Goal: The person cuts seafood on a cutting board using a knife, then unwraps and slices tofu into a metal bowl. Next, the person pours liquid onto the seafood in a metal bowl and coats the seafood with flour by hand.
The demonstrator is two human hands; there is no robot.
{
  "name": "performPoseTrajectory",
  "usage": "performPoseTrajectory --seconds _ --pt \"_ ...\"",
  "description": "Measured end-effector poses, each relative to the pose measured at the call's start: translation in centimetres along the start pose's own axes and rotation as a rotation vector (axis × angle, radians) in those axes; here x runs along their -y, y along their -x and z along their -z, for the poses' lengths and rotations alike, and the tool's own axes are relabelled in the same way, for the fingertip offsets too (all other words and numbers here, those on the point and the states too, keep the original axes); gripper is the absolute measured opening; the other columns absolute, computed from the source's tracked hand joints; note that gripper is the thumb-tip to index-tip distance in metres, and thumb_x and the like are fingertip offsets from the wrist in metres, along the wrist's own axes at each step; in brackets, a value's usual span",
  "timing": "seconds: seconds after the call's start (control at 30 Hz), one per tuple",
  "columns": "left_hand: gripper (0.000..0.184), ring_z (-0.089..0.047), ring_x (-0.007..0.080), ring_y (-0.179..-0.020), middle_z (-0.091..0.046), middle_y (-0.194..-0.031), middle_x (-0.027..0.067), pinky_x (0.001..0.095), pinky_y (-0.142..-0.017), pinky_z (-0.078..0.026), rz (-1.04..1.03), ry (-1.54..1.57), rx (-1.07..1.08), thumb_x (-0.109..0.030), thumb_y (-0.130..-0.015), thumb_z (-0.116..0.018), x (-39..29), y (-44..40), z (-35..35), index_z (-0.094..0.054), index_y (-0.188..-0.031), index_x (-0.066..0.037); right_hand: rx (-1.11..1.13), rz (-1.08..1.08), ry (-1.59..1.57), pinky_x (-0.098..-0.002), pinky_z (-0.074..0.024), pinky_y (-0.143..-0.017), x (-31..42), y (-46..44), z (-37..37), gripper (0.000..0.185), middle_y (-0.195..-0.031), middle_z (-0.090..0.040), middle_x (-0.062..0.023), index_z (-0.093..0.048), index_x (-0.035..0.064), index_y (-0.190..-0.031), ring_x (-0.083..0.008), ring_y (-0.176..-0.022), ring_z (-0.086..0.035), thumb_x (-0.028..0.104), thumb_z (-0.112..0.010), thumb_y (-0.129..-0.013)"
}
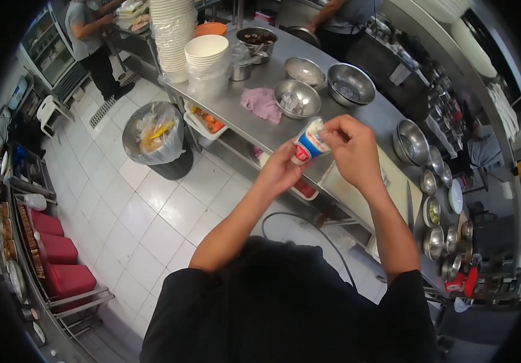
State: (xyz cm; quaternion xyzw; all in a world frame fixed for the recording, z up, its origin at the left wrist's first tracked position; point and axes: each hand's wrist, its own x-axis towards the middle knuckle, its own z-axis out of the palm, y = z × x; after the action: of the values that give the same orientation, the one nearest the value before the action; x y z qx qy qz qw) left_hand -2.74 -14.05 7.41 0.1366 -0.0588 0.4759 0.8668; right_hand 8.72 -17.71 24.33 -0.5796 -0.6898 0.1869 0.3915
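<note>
A small white packet (315,141) with a blue band and a red label is held up in front of the steel table's edge. My left hand (280,170) is closed around its lower end. The fingers of my right hand (354,150) are bent and pinch its upper right side. The packet's top looks crumpled, with something whitish there; I cannot tell whether it is torn. Just beyond lies a steel bowl (302,91) holding crumpled wrappers. Under my right forearm is a pale cutting board (393,181) with a knife (410,206) along its right side.
On the steel table (254,78) are a pink cloth (261,104), stacked white tubs (206,54) and more steel bowls (350,83). A lined trash bin (172,160) stands on the tiled floor to the left. Two people work farther back. A hose (327,236) hangs below the table.
</note>
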Motion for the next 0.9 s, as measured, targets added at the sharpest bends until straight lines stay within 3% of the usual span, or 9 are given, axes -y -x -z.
performPoseTrajectory --seconds 0.13,0.23,0.47,0.57,0.73,0.83,0.9 --pt "0.048 -0.052 0.0219 -0.113 -0.053 -0.122 0.0119 0.0376 -0.101 -0.041 -0.023 -0.020 -0.032 -0.025 -0.088 -0.061 -2.6 -0.6 -0.9 -0.043 -0.123 0.001 -0.025 0.055 0.002 -0.0292 -0.0424 -0.060 0.8 -1.8 -1.5 0.011 -0.070 -0.057 -0.0109 -0.061 -0.0039 -0.081 -0.0181 -0.063 -0.054 0.005 -0.063 -0.075" --pt "0.050 -0.053 0.0213 -0.112 -0.054 -0.121 0.0114 0.0361 -0.099 -0.042 -0.021 -0.033 -0.063 -0.025 -0.086 -0.062 -3.7 -0.3 -0.7 -0.044 -0.124 0.002 0.088 -0.058 0.024 -0.0277 -0.0421 -0.061 1.3 -2.8 -1.9 0.011 -0.071 -0.057 -0.0103 -0.062 -0.0037 -0.083 -0.0160 -0.064 -0.053 0.005 -0.063 -0.075" --pt "0.054 -0.053 0.0197 -0.112 -0.053 -0.122 0.0113 0.0334 -0.099 -0.042 -0.053 -0.030 0.040 -0.023 -0.087 -0.062 -5.8 -0.5 -1.2 -0.040 -0.128 0.004 -0.022 0.022 -0.069 -0.0248 -0.0406 -0.063 2.4 -3.7 -3.5 0.010 -0.074 -0.057 -0.0070 -0.062 -0.0031 -0.085 -0.0119 -0.067 -0.051 0.003 -0.061 -0.077" --pt "0.053 -0.052 0.0203 -0.114 -0.054 -0.122 0.0106 0.0343 -0.103 -0.038 -0.084 -0.097 0.038 -0.028 -0.085 -0.064 -6.5 -0.7 -2.2 -0.044 -0.124 0.002 -0.067 0.053 -0.136 -0.0240 -0.0403 -0.063 2.5 -4.0 -3.8 0.011 -0.076 -0.058 -0.0050 -0.063 -0.0026 -0.087 -0.0105 -0.067 -0.050 0.003 -0.060 -0.079" --pt "0.051 -0.053 0.0194 -0.112 -0.054 -0.121 0.0113 0.0334 -0.100 -0.040 -0.112 -0.090 0.031 -0.025 -0.088 -0.059 -7.1 -1.0 -2.2 -0.041 -0.127 0.003 -0.082 0.047 -0.180 -0.0231 -0.0406 -0.064 2.9 -4.7 -4.3 0.013 -0.077 -0.058 -0.0035 -0.063 -0.0038 -0.089 -0.0085 -0.068 -0.050 0.005 -0.061 -0.080" --pt "0.050 -0.054 0.0194 -0.111 -0.054 -0.121 0.0115 0.0330 -0.099 -0.040 -0.096 -0.076 0.022 -0.023 -0.090 -0.058 -7.7 -0.7 -2.0 -0.040 -0.128 0.004 0.058 -0.065 -0.067 -0.0228 -0.0409 -0.064 3.6 -5.4 -4.2 0.014 -0.077 -0.057 -0.0038 -0.063 -0.0044 -0.088 -0.0084 -0.068 -0.051 0.006 -0.062 -0.079" --pt "0.050 -0.054 0.0195 -0.111 -0.054 -0.121 0.0114 0.0333 -0.099 -0.040 -0.092 -0.064 0.028 -0.023 -0.090 -0.058 -7.9 -0.7 -1.8 -0.040 -0.129 0.003 0.026 -0.010 -0.099 -0.0229 -0.0412 -0.065 3.7 -5.3 -4.4 0.013 -0.077 -0.058 -0.0040 -0.062 -0.0048 -0.088 -0.0087 -0.069 -0.051 0.005 -0.062 -0.079"
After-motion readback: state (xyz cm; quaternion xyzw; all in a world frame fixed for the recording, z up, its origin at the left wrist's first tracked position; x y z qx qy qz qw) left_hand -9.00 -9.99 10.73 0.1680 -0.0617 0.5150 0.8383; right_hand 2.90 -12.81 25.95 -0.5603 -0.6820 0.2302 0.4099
